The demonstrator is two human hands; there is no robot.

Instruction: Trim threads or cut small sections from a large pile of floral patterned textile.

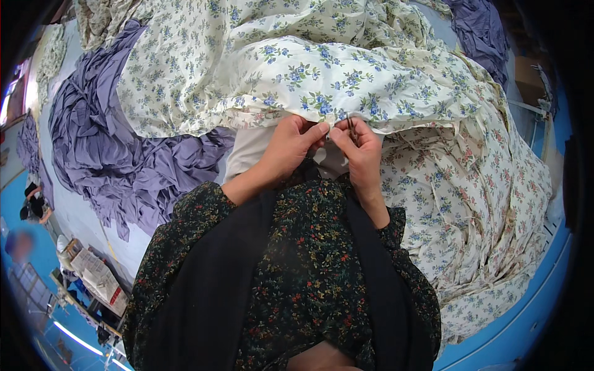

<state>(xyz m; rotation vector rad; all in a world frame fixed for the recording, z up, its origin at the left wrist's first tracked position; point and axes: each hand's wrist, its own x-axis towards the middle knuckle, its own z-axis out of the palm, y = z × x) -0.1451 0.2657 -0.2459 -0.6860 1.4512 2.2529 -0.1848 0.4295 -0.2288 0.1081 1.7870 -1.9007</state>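
Note:
White fabric with blue flowers [322, 74] is spread in front of me, its near edge drawn up to my body. My left hand [294, 145] is closed, pinching that edge between thumb and forefinger. Right beside it my right hand [360, 151] is closed too, thumb and forefinger at the same spot on the edge. Small dark thread snips [351, 128] are held within its fingers, points away from me; the fingers hide most of them. A small pale bit of the edge [330, 119] shows between the two thumbs.
Crumpled purple fabric [93, 123] lies to the left, with more purple fabric [479, 34] at the far right. A large heap of floral fabric [458, 210] fills the right side. Folded printed paper [99, 278] is at the lower left. A cardboard box [529, 80] stands far right.

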